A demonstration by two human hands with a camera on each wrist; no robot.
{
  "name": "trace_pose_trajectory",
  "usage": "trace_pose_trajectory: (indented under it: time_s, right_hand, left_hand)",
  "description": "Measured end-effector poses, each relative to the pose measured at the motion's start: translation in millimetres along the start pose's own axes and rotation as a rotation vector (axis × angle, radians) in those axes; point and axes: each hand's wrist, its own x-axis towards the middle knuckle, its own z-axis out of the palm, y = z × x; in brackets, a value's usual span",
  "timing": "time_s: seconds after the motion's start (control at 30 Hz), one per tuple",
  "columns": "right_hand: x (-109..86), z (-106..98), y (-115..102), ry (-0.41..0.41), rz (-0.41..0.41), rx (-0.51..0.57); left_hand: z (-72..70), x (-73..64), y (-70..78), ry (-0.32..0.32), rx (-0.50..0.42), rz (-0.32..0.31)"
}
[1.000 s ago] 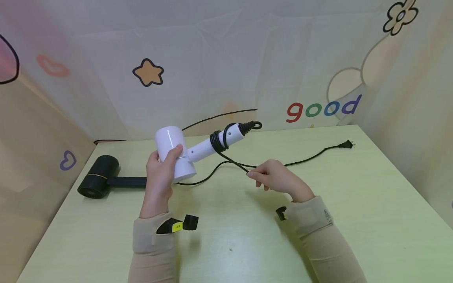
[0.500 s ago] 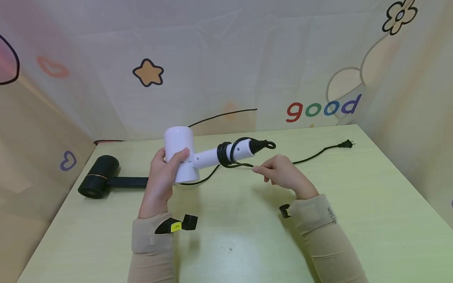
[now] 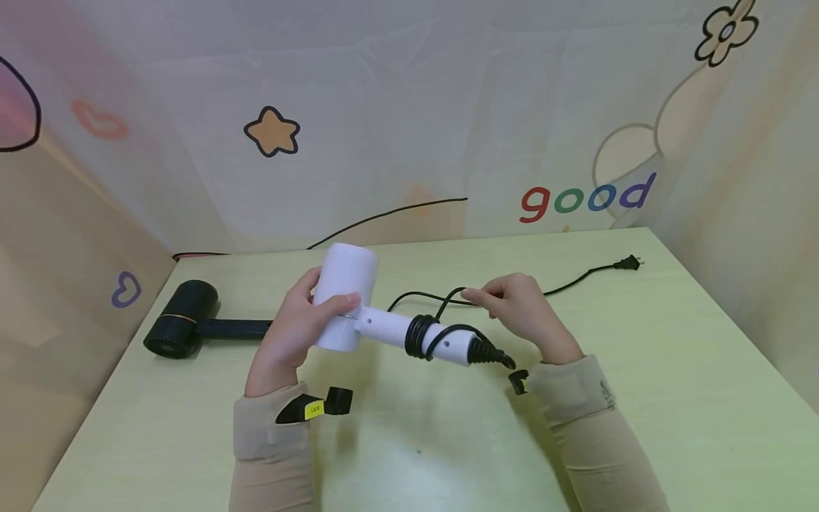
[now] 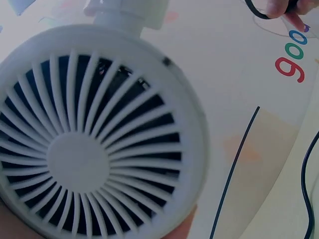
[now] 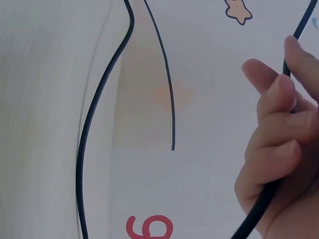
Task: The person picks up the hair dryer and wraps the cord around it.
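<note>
My left hand [image 3: 291,331] grips the barrel of a white hair dryer [image 3: 345,281] above the table, thumb across its front side. The dryer's handle points right and slightly down. Several turns of black cord [image 3: 419,336] wrap around that handle. In the left wrist view the round slotted grille [image 4: 77,162] fills much of the picture. Thumb and fingertips of my right hand [image 3: 523,313] pinch a length of the cord [image 3: 448,302], which rises from the wound turns. In the right wrist view the cord [image 5: 256,211] passes through the curled fingers [image 5: 274,159].
A black hair dryer [image 3: 185,320] lies on the table [image 3: 640,398] at left, its handle end hidden behind my left hand. Black cord on the tabletop runs behind my right hand to a two-pin plug [image 3: 627,263] at back right. A printed curtain [image 3: 384,128] hangs behind.
The white hair dryer has turned, its handle swinging from pointing up-right to pointing slightly down, and has shifted right. My right hand has moved a little right and up with the cord.
</note>
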Motion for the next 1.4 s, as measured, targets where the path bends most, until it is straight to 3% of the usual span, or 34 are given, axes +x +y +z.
trace_pose_trajectory:
  time_s: [0.3, 0.5, 0.97, 1.4]
  right_hand:
    - [-6.8, -5.6, -9.6, 0.138, -0.101, 0.029]
    - [-11.6, -7.3, -14.5, 0.202, -0.15, 0.056]
    - [-20.3, -8.4, -28.3, 0.249, -0.202, 0.027]
    - [-39.0, -7.4, -52.4, 0.376, -0.435, -0.037]
  left_hand:
    - [1.8, -0.7, -1.7, -0.114, 0.101, -0.011]
    - [2.9, -1.0, -3.6, -0.127, 0.135, -0.021]
    - [7.7, 2.7, -6.5, -0.027, 0.268, 0.005]
    - [23.5, 9.8, -8.8, 0.116, 0.355, 0.023]
